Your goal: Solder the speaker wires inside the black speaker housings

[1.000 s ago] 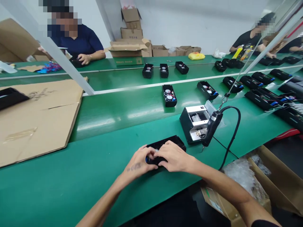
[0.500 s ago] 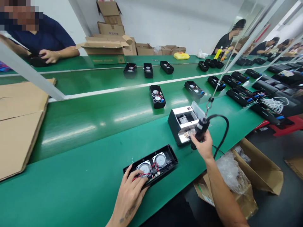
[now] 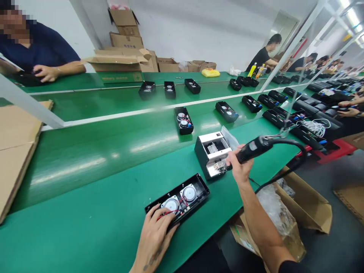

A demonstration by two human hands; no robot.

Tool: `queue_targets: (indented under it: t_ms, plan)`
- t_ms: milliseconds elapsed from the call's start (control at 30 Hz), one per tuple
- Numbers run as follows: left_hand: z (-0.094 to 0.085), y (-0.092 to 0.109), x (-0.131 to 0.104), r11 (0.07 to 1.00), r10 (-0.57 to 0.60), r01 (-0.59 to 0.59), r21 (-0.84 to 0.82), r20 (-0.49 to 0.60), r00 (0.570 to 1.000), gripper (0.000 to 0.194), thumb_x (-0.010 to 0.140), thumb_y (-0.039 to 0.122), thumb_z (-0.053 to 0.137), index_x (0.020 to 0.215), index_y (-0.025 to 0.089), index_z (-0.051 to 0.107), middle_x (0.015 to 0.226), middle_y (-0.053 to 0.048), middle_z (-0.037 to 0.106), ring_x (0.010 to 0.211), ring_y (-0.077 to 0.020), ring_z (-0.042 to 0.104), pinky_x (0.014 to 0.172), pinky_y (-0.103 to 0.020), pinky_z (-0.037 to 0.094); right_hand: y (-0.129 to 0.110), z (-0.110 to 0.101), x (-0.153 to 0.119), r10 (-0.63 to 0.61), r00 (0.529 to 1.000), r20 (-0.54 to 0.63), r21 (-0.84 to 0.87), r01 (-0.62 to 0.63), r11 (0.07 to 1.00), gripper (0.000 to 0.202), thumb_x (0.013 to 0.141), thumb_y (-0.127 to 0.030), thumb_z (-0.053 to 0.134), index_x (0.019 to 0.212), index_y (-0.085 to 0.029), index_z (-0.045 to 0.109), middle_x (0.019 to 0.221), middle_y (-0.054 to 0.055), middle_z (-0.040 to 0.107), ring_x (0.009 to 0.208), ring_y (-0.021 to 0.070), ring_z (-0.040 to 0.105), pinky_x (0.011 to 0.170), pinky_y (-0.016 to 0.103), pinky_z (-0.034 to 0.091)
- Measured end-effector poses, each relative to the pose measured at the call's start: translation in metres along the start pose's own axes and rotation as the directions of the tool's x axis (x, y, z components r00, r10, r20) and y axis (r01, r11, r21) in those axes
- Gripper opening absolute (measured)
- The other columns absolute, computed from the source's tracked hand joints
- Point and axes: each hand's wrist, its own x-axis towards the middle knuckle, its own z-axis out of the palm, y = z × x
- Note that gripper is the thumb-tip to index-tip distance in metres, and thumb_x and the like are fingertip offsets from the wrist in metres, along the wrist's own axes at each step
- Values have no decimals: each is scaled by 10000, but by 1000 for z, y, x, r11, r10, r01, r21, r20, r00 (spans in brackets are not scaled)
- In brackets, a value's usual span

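My left hand (image 3: 156, 230) grips the near left end of a black speaker housing (image 3: 202, 194), fingers over its rim and thumb side along the outer wall. Two round speakers (image 3: 189, 193) with red wires sit inside the housing. My right hand (image 3: 241, 167) is closed around a black electric screwdriver (image 3: 253, 148) hanging from a cord and tilted almost level. The screwdriver's front end points at the pick-up plate of a screw feeder (image 3: 201, 153), a black and white box; whether its tip touches a screw cannot be made out.
Several black housings (image 3: 184, 120) lie along the green conveyor beyond the workbench. Flat cardboard (image 3: 21, 140) is at the left. Open cartons with plastic bags (image 3: 274, 206) stand below the bench at right. A coworker (image 3: 42, 45) sits across the line; others work farther right.
My right hand has swung the screwdriver from near upright to almost level, its front end now at the feeder. The left hand stays on the housing. The view has shifted slightly.
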Motion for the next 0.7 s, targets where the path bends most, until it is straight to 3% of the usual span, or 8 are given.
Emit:
queue_targets:
  t_ms: [133,233,300,367,433,533,700]
  plan:
    - [6,1,2,1000,-29,29,7,41,999,98,1014,263,655,1107,233,648,989,-46,801,974,-254,755,1072,-507,576,1,2,-16,167,969,183,-87,-153,984,329,841,-416,853,910,-245,581,536,-101,573,442,135,522,548,331,514]
    - [5,6,2,996,-81,82,-18,67,994,136,994,224,664,1128,236,640,986,-41,795,975,-249,753,1102,-526,560,-8,-2,-39,247,910,333,-22,-255,967,321,860,-385,851,1013,-244,607,562,-108,581,417,124,505,462,292,456]
    - [4,10,2,995,-93,96,-40,70,993,161,981,202,664,1137,238,644,967,-31,792,952,-241,753,1100,-526,561,-18,-3,-48,207,909,361,49,-240,970,356,900,-343,822,1164,-255,600,599,-113,606,422,125,521,459,282,457]
    - [4,11,3,994,-94,97,-44,55,994,146,979,201,657,1121,236,653,960,-34,795,943,-242,756,1086,-518,568,-27,-2,-47,125,949,289,94,-158,983,433,914,-312,813,1264,-267,562,638,-113,634,445,127,551,501,291,495]
    - [4,10,3,996,-82,83,-39,30,996,104,983,212,657,1085,234,663,954,-35,797,935,-241,757,1076,-499,571,-32,0,-36,50,988,143,98,-65,993,445,919,-313,811,1266,-268,536,647,-117,639,468,126,575,556,299,527]
    - [5,6,4,998,-51,51,-37,4,999,57,983,210,662,1030,240,672,946,-20,794,933,-231,754,1062,-459,565,-28,4,-12,0,1000,-31,71,2,997,400,927,-367,804,1193,-260,527,608,-129,606,454,117,558,567,290,518]
    - [6,3,7,999,-19,18,-37,-16,1000,43,1002,221,630,979,248,655,910,-4,783,892,-217,746,1046,-439,557,-9,8,3,-14,998,-59,11,14,1000,377,933,-423,781,1128,-240,516,562,-129,579,429,125,537,556,306,512]
